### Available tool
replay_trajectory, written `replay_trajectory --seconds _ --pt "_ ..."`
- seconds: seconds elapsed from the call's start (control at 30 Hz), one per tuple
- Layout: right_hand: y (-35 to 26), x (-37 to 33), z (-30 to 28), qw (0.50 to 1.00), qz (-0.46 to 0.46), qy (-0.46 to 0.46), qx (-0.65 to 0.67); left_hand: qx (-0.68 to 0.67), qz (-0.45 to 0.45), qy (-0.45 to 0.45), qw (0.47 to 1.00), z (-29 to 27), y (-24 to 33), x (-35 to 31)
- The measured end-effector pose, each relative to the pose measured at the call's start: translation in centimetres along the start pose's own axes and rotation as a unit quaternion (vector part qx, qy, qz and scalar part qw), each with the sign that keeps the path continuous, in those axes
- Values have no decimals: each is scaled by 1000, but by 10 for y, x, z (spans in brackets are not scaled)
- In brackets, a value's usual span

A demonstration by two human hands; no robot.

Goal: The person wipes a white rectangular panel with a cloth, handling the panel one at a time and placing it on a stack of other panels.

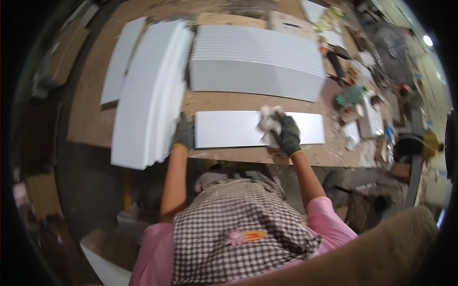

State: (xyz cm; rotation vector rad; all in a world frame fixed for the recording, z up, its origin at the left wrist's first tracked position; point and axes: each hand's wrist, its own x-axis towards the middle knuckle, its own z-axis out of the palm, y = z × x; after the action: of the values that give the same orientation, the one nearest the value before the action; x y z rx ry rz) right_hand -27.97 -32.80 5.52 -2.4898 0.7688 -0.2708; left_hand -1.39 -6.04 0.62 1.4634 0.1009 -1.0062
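Observation:
A single long white board [229, 128] lies flat near the front edge of the wooden table. My right hand [288, 133], in a dark grey glove, is closed on a crumpled whitish cloth [270, 120] and presses it on the board's right half. At the board's left end is my left hand [184, 132], gloved alike, between that end and a tall stack of white boards [143, 95]. Its fingers point away from me and look stretched out, though blurred. Whether it touches the board or the stack I cannot tell.
Behind the single board stands a row of white boards [253, 76]. Another white board [121, 62] lies at the far left. Tools, bags and bottles clutter the table's right side, among them a black-handled tool [335, 64] and a green bag [352, 95]. A white container [105, 252] stands below left.

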Motion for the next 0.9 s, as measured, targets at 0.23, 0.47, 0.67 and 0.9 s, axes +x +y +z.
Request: replay_trajectory --seconds 0.23,0.47,0.67,0.9 --pt "-41 9 75 988 -49 145 -17 93 27 175 980 -36 -24 5" --pt "-93 9 -2 981 -164 -87 -53 368 69 268 888 -36 -38 -2" --pt "150 28 -69 970 207 114 -59 239 -20 214 947 -31 -30 12" --pt "-27 18 67 966 -47 51 -250 340 151 107 922 -77 -66 30"
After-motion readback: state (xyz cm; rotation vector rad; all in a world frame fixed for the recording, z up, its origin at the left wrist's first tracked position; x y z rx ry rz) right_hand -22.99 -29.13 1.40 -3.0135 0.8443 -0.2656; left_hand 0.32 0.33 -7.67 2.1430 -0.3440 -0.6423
